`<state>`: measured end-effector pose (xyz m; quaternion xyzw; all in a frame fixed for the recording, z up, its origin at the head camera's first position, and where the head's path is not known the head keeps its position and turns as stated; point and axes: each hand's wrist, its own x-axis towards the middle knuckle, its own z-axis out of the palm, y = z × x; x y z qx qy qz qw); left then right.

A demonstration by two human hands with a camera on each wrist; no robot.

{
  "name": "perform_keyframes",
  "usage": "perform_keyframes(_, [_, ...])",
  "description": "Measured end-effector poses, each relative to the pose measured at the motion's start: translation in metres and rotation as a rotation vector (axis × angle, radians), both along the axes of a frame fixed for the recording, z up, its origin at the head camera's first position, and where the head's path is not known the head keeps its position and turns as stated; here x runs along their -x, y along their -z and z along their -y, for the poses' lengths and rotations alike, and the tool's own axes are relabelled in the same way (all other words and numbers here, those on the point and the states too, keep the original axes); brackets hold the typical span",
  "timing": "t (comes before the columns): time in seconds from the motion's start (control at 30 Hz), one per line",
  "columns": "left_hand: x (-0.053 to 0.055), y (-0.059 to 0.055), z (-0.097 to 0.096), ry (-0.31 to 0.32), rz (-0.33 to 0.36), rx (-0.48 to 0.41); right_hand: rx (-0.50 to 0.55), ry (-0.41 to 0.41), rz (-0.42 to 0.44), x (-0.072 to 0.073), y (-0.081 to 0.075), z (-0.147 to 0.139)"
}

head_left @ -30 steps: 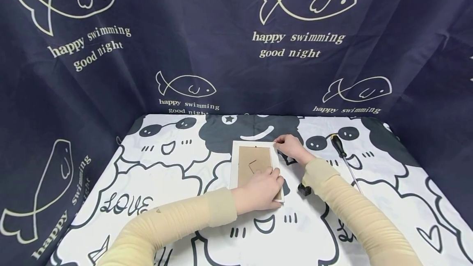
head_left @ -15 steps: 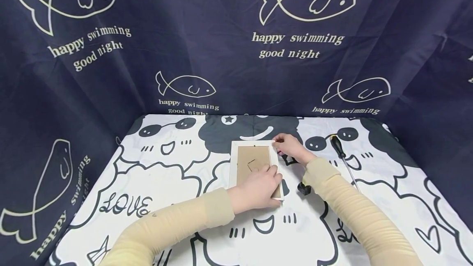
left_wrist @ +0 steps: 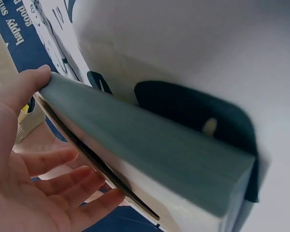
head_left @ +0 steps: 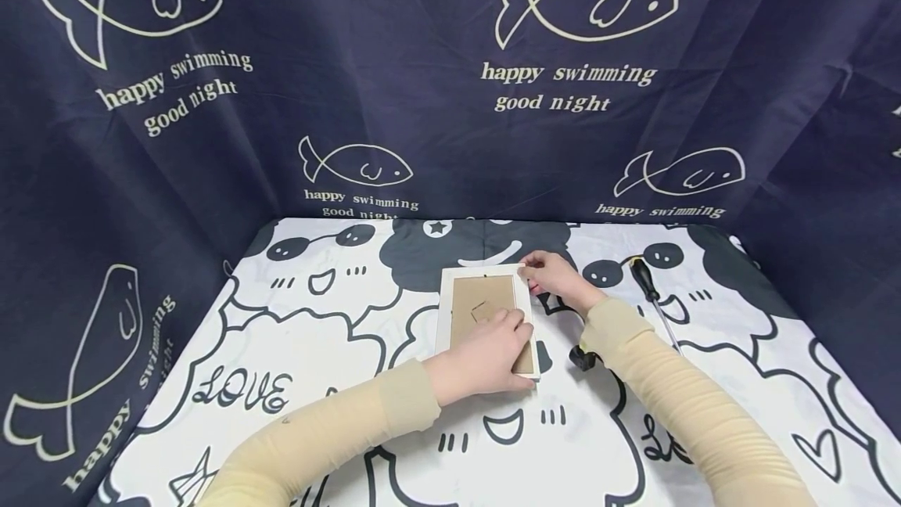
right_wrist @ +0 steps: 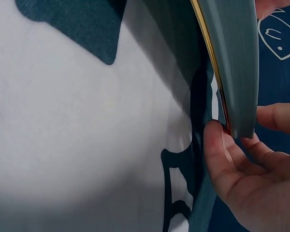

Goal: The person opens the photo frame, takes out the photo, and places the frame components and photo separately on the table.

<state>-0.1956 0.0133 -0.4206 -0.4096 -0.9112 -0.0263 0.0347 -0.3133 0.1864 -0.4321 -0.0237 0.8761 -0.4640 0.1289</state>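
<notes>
A white picture frame [head_left: 446,311] is back side up in the head view, its brown backing board [head_left: 464,296] showing. My left hand [head_left: 486,354] lies across the lower right of the backing. In the left wrist view its thumb sits on the outer side of the frame [left_wrist: 145,140] while the fingers reach over the back. With thumb and fingers, my right hand [head_left: 556,278] holds the far right corner. The right wrist view has that frame corner [right_wrist: 239,87] between the right hand's thumb [right_wrist: 215,145] and fingers, above the cloth. Part of the board is hidden under the left hand.
A black-handled screwdriver [head_left: 645,282] lies to the right, its shaft partly behind the right sleeve. Beside that sleeve is a small black object [head_left: 581,358]. A cartoon-print cloth [head_left: 317,444] covers the table, with a dark blue fish-print curtain [head_left: 443,61] behind and at the sides.
The frame's far edge has shifted slightly up in the head view. My left hand has slid a little left and away from me; the right hand keeps its hold on the corner.
</notes>
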Motion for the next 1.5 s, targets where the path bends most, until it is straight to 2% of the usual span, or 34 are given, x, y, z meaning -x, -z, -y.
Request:
perform_keyframes(0.3, [-0.004, 0.000, 0.007, -0.092, 0.072, -0.149, 0.075, 0.018, 0.025, -0.002, -0.005, 0.001])
perform_keyframes(0.47, [-0.007, -0.001, 0.010, -0.129, 0.092, -0.203, 0.164, 0.027, 0.058, -0.003, -0.009, 0.002])
perform_keyframes(0.67, [-0.008, -0.001, 0.015, -0.151, 0.050, -0.212, 0.223, 0.014, 0.041, -0.004, -0.013, 0.004])
perform_keyframes(0.77, [-0.009, -0.003, 0.017, -0.169, 0.024, -0.201, 0.219, 0.017, 0.026, -0.005, -0.015, 0.005])
perform_keyframes(0.9, [-0.011, -0.007, 0.020, -0.203, 0.034, -0.211, 0.199, 0.026, 0.000, -0.007, -0.019, 0.008])
perform_keyframes(1.27, [-0.020, -0.025, 0.029, -0.247, 0.114, -0.292, 0.202, 0.045, -0.037, -0.004, -0.025, 0.014])
perform_keyframes(1.5, [-0.020, -0.037, 0.032, -0.300, 0.236, -0.365, 0.210, 0.061, -0.024, -0.006, -0.035, 0.019])
